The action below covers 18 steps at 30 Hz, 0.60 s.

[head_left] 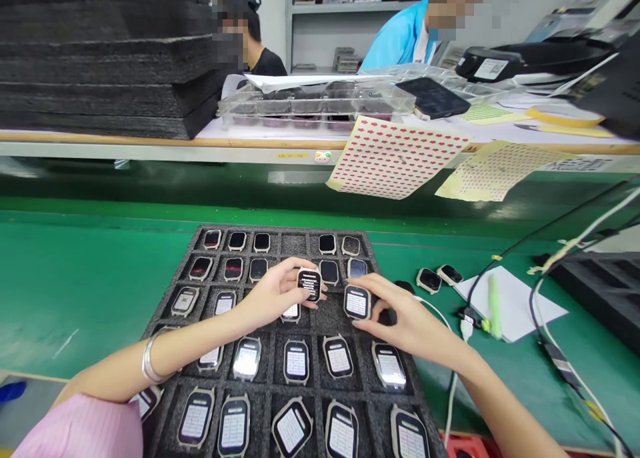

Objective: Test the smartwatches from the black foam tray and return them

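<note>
My left hand (273, 293) is closed around a smartwatch case (310, 283) without a strap, its dark screen lit with lines of white text. Beside it, my right hand (403, 315) pinches another watch case (357, 302) between thumb and fingers, and this one shows a white list-like screen. Both hands are over a black foam tray (293, 241) divided into compartments. Several strapless watches sit in it, with dark screens in the far rows and mostly lit white screens in the nearer rows, such as this watch (297, 361).
Two watch cases (429, 280) lie right of the tray, near white paper (503, 298) with a green stick-like item (495, 305). Cables (550, 278) hang at the right. Stacked black foam (100, 58), clear plastic trays (315, 101) and a phone (433, 98) occupy the shelf; two people are behind.
</note>
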Tool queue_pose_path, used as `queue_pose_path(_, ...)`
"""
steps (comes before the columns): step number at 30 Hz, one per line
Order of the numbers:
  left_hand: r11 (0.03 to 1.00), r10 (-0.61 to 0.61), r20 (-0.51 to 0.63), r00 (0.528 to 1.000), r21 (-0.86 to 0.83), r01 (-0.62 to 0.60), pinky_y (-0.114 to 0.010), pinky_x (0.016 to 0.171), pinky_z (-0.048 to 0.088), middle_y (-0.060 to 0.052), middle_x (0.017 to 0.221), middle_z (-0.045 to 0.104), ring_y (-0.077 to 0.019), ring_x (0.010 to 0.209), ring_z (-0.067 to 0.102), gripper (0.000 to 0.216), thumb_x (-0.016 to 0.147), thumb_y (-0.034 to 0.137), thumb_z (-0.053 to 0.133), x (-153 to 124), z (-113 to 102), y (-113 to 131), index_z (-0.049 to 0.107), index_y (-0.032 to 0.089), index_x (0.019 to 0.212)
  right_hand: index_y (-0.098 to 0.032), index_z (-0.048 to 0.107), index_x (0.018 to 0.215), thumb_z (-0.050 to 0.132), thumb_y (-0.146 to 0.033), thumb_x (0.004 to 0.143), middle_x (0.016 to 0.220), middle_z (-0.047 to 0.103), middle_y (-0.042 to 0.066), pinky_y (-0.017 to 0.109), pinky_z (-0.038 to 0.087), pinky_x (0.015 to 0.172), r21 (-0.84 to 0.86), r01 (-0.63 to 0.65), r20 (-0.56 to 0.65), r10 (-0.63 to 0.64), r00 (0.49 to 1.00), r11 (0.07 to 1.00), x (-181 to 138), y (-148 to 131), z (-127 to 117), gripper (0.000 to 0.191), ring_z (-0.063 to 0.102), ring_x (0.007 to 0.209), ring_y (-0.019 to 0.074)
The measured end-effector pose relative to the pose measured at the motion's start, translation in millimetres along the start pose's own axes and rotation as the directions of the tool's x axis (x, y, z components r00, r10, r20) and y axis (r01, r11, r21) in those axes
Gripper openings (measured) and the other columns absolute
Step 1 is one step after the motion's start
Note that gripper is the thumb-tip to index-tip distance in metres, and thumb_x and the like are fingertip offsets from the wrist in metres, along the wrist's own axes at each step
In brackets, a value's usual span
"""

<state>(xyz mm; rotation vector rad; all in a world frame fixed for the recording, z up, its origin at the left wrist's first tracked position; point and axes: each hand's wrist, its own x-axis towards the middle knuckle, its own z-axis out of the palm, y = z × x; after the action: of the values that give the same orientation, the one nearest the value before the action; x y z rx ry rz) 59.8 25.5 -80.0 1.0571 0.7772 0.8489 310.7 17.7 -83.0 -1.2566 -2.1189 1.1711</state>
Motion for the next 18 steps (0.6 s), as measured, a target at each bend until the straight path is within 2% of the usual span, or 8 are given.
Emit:
queue_pose_path(2, 1.000, -0.005, -0.001, 1.000, 0.000, 0.005, -0.039, 0.078, 0.055, -0.010, 0.095, 0.068, -0.0237, 0.092, 0.066, 0.033, 0.077, 0.022, 0.066, 0, 1, -1, 0.051, 0.015, 0.105, -0.024, 0.053, 0.127, 0.065, -0.031, 0.081, 0.123, 0.050, 0.010, 0.041, 0.049, 0.089, -0.192, 0.043, 0.013, -0.041, 0.999, 0.981, -4, 10, -8, 0.047, 0.060, 0.096, 0.0252)
queue_pose_path(4, 1.000, -0.007, 0.003, 1.000, -0.003, 0.007, -0.038, 0.077, 0.056, -0.010, 0.094, 0.068, -0.0233, 0.090, 0.066, 0.033, 0.079, 0.025, 0.067, 0, 2, -1, 0.051, 0.014, 0.105, -0.023, 0.053, 0.127, 0.063, -0.031, 0.082, 0.123, 0.048, 0.011, 0.043, 0.043, 0.097, -0.282, 0.061, 0.043, -0.051, 0.998, 0.957, -7, 19, -13, 0.046, 0.052, 0.112, 0.0285)
queue_pose_path(11, 0.999, -0.040, 0.030, 0.999, -0.008, 0.040, -0.033, 0.069, 0.057, -0.009, 0.089, 0.068, -0.0223, 0.083, 0.068, 0.034, 0.078, 0.033, 0.070, 2, 5, -1, 0.052, 0.014, 0.100, -0.027, 0.048, 0.134, 0.060, -0.037, 0.086, 0.129, 0.046, 0.010, 0.043, 0.037, 0.103, -0.378, 0.121, 0.107, -0.087, 0.990, 0.918, -6, 28, -19, 0.051, 0.044, 0.122, 0.0287)
queue_pose_path(15, 0.999, -0.043, 0.022, 0.999, 0.007, 0.043, -0.034, 0.071, 0.056, -0.010, 0.089, 0.068, -0.0220, 0.083, 0.068, 0.037, 0.077, 0.034, 0.071, 1, 6, -2, 0.052, 0.014, 0.101, -0.023, 0.056, 0.124, 0.046, -0.036, 0.093, 0.122, 0.051, 0.011, 0.042, 0.040, 0.101, -0.372, 0.134, -0.012, -0.149, 0.989, 0.919, 8, 33, -20, 0.035, 0.050, 0.116, 0.0272)
queue_pose_path(18, 0.999, -0.046, 0.023, 0.999, 0.010, 0.045, -0.035, 0.071, 0.056, -0.010, 0.089, 0.068, -0.0227, 0.083, 0.068, 0.038, 0.077, 0.035, 0.071, 1, 6, -3, 0.052, 0.014, 0.101, -0.018, 0.059, 0.117, 0.042, -0.035, 0.094, 0.117, 0.053, 0.013, 0.044, 0.040, 0.099, -0.426, 0.080, -0.146, -0.156, 0.977, 0.901, 21, 39, -17, 0.034, 0.053, 0.111, 0.0287)
